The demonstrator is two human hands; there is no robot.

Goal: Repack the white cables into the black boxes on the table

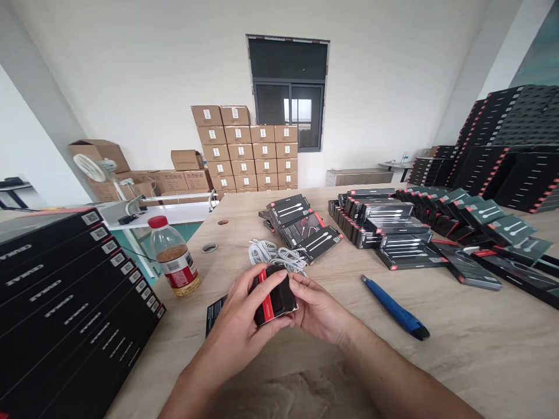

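A small black box with a red stripe (282,298) is held over the near part of the table, between my two hands. My left hand (239,311) wraps its left side, thumb below and fingers across the top. On the right edge, my right hand (317,308) pinches it with thumb and fingers; its far side is hidden. Just beyond lie coiled white cables (266,253). Partly covered by my left hand, a flat dark box (213,314) rests on the wood. Behind the cables are several flat black cable boxes (321,241), lying loosely piled.
A blue utility knife (391,305) lies to the right. Black retail boxes (404,250) stand in rows behind it. A red-capped bottle (173,259) and tape roll (209,248) are left, beside stacked large black boxes (65,326). Brown cartons (240,152) line the wall.
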